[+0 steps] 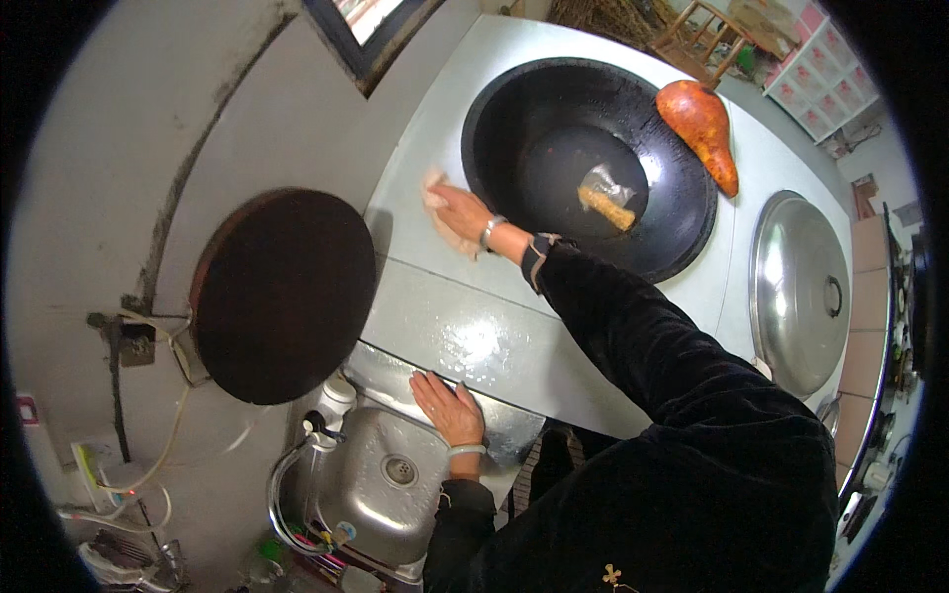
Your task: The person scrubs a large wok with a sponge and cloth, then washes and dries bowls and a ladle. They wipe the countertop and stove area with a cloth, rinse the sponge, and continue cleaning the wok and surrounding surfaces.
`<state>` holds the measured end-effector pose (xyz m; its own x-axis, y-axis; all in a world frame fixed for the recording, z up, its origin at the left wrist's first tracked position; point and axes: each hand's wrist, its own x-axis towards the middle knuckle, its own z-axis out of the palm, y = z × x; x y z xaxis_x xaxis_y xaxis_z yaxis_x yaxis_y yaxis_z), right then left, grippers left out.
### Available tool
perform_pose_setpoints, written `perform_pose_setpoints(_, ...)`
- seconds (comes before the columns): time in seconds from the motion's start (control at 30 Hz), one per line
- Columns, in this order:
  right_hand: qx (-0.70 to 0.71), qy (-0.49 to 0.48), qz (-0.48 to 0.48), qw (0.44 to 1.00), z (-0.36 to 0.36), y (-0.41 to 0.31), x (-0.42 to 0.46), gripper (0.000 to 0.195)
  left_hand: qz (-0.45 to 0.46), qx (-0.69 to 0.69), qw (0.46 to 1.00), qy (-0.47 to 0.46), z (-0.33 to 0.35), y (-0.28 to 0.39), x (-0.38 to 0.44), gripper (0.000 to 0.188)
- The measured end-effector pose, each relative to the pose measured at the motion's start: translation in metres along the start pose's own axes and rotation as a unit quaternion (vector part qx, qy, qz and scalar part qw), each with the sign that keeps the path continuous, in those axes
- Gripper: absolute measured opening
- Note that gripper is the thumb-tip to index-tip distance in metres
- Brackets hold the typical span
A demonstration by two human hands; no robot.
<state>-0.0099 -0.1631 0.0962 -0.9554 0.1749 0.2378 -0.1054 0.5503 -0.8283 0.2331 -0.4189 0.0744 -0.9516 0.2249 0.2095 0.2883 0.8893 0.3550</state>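
My right hand point(463, 213), with a silver bracelet at its wrist, presses a pale cloth point(451, 236) onto the white stove top point(437, 278), left of a large black wok point(534, 167) set into it. Inside the wok lie a yellowish, rough-looking piece point(609, 209), perhaps a loofah scrubber, and a translucent film-like patch that I cannot make out clearly. My left hand point(451, 413), wearing a pale bangle, rests palm down on the metal ledge point(508, 426) beside a stainless steel sink point(371, 504). It holds nothing. Wet, shiny patches show on the surface between the hands.
An orange dried gourd point(700, 133) lies across the wok's far right rim. Farther right is a large metal lid point(797, 296). A dark round board or lid point(285, 296) stands against the wall at left. A faucet point(326, 422) rises at the sink's edge, near cables.
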Motion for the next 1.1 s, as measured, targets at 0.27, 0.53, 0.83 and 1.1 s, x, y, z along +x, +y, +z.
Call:
perform_pose_setpoints(0.27,-0.263,-0.141,-0.274,0.914,0.083,-0.004,-0.024,0.045,-0.011,-0.015,1.000,-0.002,-0.004,-0.005,0.000,0.057)
perform_pose_setpoints(0.53,-0.071,-0.302,-0.328,0.892,0.083,-0.050,-0.147,0.048,-0.013,-0.020,0.999,0.029,-0.001,-0.009,0.001,0.055)
perform_pose_setpoints(0.83,0.165,-0.387,0.062,0.905,-0.021,-0.047,-0.141,0.038,-0.004,-0.024,0.999,0.045,0.000,-0.006,0.000,0.055)
perform_pose_setpoints(1.1,-0.169,-0.205,-0.169,0.949,0.003,-0.015,-0.111,0.054,0.005,0.002,0.999,0.044,-0.001,-0.007,-0.002,0.055)
